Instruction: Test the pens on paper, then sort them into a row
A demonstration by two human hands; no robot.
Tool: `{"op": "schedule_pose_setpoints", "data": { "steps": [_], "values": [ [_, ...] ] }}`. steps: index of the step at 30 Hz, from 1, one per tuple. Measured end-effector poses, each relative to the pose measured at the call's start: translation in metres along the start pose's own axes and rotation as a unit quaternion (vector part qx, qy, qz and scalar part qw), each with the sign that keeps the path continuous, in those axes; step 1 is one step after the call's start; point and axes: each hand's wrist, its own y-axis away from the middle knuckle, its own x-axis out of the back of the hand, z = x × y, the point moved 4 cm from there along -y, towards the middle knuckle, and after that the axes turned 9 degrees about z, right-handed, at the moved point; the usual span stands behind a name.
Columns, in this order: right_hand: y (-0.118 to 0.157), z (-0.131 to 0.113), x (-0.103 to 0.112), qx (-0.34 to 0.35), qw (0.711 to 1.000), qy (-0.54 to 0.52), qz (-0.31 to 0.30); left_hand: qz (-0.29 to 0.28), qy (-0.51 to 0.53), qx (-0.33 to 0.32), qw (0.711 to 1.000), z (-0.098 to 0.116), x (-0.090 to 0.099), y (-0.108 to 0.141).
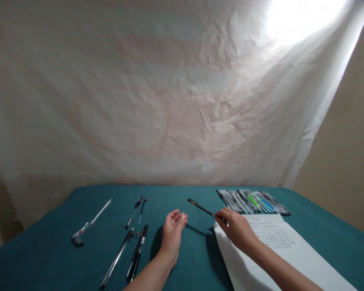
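My right hand grips a slim dark pen near one end, above the corner of a white sheet of paper. The pen points away to the upper left, with a clip near its far end. Rows of handwriting cover the sheet's upper part. My left hand hovers to the left of the paper, fingers loosely curled and slightly apart, with nothing visible in them. Just left of it lie a black pen and a clear-barrelled pen.
Behind the paper, a row of many pens lies side by side, with green and blue ones among them. Two small pens rest farther back on the green tablecloth. A whitish pen lies at far left by a dark lump.
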Motion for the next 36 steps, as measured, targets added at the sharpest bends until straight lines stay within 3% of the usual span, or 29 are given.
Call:
{"op": "schedule_pose_setpoints", "data": {
  "steps": [5, 9, 18, 27, 29, 31, 32, 36],
  "values": [
    [-0.032, 0.052, -0.006, -0.138, 0.977, 0.163, -0.02, -0.008, -0.037, -0.001, 0.999, 0.002, -0.002, 0.002],
    [-0.044, 0.074, -0.022, -0.171, 0.966, 0.189, -0.038, -0.016, -0.075, -0.007, 0.997, 0.006, -0.004, 0.005],
    [-0.049, 0.081, -0.048, -0.19, 0.958, 0.202, -0.073, -0.025, -0.112, -0.021, 0.993, 0.009, -0.006, 0.007],
    [-0.052, 0.082, -0.051, -0.188, 0.957, 0.207, -0.076, -0.047, -0.174, -0.059, 0.982, 0.005, -0.006, 0.01],
    [-0.051, 0.079, -0.048, -0.18, 0.959, 0.205, -0.071, -0.067, -0.277, -0.099, 0.953, 0.007, -0.006, 0.007],
    [-0.049, 0.069, -0.044, -0.162, 0.965, 0.199, -0.059, -0.097, -0.399, -0.143, 0.9, 0.013, -0.005, 0.001],
    [-0.048, 0.062, -0.042, -0.142, 0.97, 0.19, -0.047, -0.113, -0.45, -0.162, 0.871, 0.018, -0.003, -0.004],
    [-0.031, 0.017, -0.032, -0.018, 0.993, 0.117, 0.018, -0.115, -0.544, -0.21, 0.804, 0.049, 0.02, -0.035]
  ]
}}
